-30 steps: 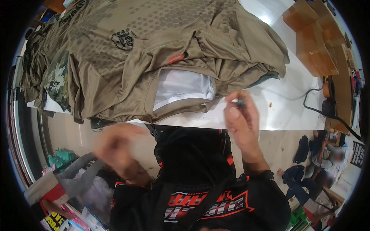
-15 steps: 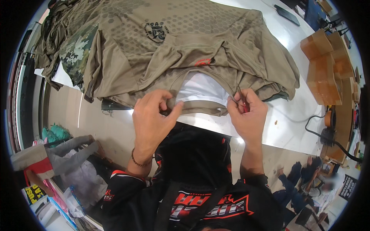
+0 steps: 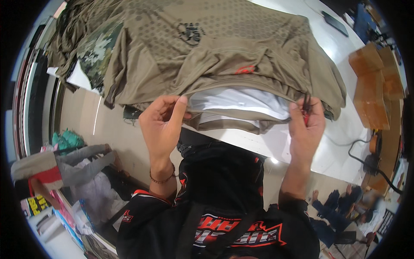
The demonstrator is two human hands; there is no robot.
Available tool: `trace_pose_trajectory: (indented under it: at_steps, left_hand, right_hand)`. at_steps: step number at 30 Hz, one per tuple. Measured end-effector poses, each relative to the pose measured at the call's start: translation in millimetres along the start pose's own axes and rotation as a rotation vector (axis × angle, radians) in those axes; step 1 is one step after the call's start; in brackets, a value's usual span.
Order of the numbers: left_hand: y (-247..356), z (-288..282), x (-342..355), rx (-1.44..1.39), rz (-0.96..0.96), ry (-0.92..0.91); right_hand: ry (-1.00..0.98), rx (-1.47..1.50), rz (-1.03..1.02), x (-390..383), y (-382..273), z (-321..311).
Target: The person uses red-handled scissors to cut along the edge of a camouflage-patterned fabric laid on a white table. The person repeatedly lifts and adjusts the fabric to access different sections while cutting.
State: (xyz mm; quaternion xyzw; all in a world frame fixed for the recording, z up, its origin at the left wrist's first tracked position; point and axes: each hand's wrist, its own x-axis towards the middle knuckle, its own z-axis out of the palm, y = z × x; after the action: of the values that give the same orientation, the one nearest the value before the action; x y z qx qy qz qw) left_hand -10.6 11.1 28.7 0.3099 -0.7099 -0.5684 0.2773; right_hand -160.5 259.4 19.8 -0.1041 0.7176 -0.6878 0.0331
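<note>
An olive-brown shirt (image 3: 159, 69) with a darker hexagon pattern lies spread out, its neck opening toward me. The neckband is pulled wide between my hands, and white fabric (image 3: 235, 101) shows inside it. My left hand (image 3: 161, 118) pinches the left end of the neckband between thumb and fingers. At the other end, my right hand (image 3: 307, 123) grips the neckband too. That same hand also holds a small pair of red-handled thread snips (image 3: 306, 113), dark tips pointing away from me. A dark round print sits on the shirt beyond the neck, and a red mark nearer it.
Under the shirt is a white table (image 3: 340, 155). Cardboard boxes (image 3: 371, 86) stand at the right, near a black cable (image 3: 381, 172). A dark phone-like object (image 3: 335, 23) lies far right. Camouflage cloth (image 3: 101, 56) hangs off the left edge. A person (image 3: 345, 216) sits low at the right.
My hands have moved apart, the right one going rightward, stretching the neck opening wider and flatter. More of the white fabric inside shows.
</note>
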Motion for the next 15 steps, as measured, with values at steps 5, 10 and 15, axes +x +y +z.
trace_pose_trajectory:
  at_steps: [5,10,15]
  left_hand:
    - [-4,-7,19,-0.123,0.106,-0.034]
    - [3,4,41,0.043,0.358,-0.041]
    - [8,14,109,0.366,0.458,-0.126]
  right_hand:
    - [-0.058,-0.227,-0.039,17,-28,-2]
    - [-0.364,0.127,0.282,57,-49,-14]
    - [-0.52,0.472,0.309,109,-44,-2]
